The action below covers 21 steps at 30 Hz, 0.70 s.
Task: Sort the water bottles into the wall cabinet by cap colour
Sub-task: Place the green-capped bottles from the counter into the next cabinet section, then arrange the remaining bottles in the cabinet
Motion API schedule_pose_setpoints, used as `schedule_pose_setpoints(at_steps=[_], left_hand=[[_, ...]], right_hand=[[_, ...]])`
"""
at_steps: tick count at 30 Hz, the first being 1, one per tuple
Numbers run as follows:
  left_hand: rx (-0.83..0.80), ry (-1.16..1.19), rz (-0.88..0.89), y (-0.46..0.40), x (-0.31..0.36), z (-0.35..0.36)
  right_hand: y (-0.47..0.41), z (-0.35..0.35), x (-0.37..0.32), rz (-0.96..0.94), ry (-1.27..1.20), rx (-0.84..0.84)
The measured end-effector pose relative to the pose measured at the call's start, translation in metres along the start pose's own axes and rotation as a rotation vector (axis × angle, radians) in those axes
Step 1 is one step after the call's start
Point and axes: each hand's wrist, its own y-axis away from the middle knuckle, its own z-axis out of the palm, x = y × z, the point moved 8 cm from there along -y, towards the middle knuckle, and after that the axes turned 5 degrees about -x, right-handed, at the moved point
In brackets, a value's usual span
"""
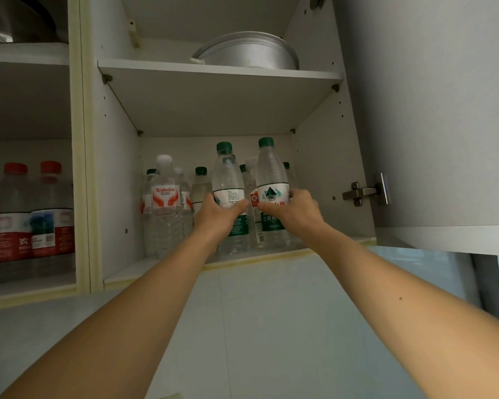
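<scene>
Left hand (218,214) is clamping its fingers round one green-capped bottle (228,194); right hand (296,211) is gripping another (271,185) at its 3 o'clock. Both are standing at the right compartment's (118,174) front lip, apparently joining green caps behind; red-capped bottles (51,211) are occupying the 9 o'clock compartment.

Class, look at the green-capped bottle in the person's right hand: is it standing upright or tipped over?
Upright. The green-capped bottle has its cap at the top and its base low, near the shelf's front edge, with the right hand gripping its label.
</scene>
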Motion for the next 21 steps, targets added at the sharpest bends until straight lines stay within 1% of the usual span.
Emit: schedule_pose_setpoints(at_steps=[4,5,7,10,13,15,17,19,21], left_hand=[[-0.045,-0.036,-0.016,0.006,0.0,-0.003],[-0.049,-0.042,-0.025,0.008,0.0,-0.005],[-0.021,-0.067,-0.007,0.016,0.003,-0.015],[0.069,-0.164,0.142,0.037,0.023,-0.036],[0.161,-0.207,0.343,0.075,0.042,-0.056],[0.188,-0.2,0.447,0.103,0.044,-0.066],[0.176,-0.219,0.505,0.131,0.038,-0.071],[0.148,-0.259,0.521,0.159,0.026,-0.074],[0.122,-0.28,0.494,0.185,0.005,-0.076]], right_hand=[[0.009,-0.003,-0.001,0.03,0.005,-0.072],[0.015,-0.007,-0.003,0.023,0.012,-0.058],[0.026,-0.019,-0.013,-0.049,0.071,0.04],[0.057,-0.029,-0.039,-0.243,0.122,0.2],[0.101,-0.023,-0.055,-0.413,-0.009,0.235],[0.13,-0.009,-0.052,-0.461,-0.102,0.188],[0.157,0.011,-0.045,-0.481,-0.185,0.107],[0.182,0.036,-0.031,-0.454,-0.228,0.012],[0.204,0.064,-0.013,-0.402,-0.255,-0.097]])
